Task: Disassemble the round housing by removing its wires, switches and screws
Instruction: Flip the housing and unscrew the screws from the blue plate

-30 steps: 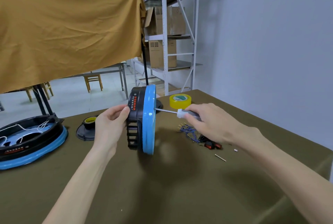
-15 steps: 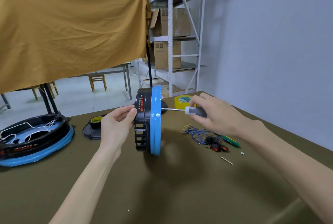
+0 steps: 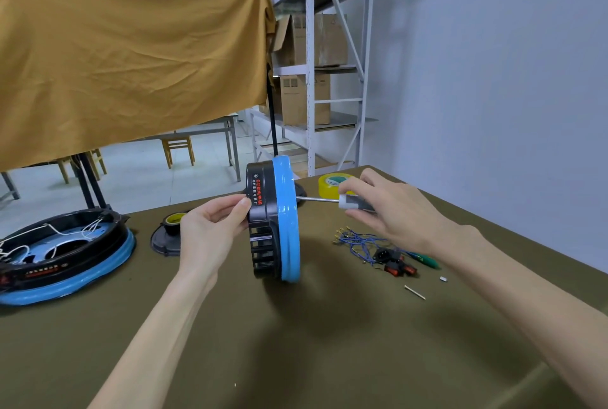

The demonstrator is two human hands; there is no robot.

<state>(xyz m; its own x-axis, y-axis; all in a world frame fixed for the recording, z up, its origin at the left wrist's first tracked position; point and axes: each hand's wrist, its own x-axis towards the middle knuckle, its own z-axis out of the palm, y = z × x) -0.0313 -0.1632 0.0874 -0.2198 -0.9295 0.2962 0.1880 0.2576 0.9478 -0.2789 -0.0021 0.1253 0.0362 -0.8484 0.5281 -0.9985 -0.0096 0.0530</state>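
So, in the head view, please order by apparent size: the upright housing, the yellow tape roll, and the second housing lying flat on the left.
1. second housing, cut by the frame edge
2. upright housing, seen edge-on, so unsure
3. yellow tape roll, partly hidden

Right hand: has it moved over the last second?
Yes. The right hand has risen toward the yellow tape roll; its fingers now overlap the roll, where before they sat clear below it.
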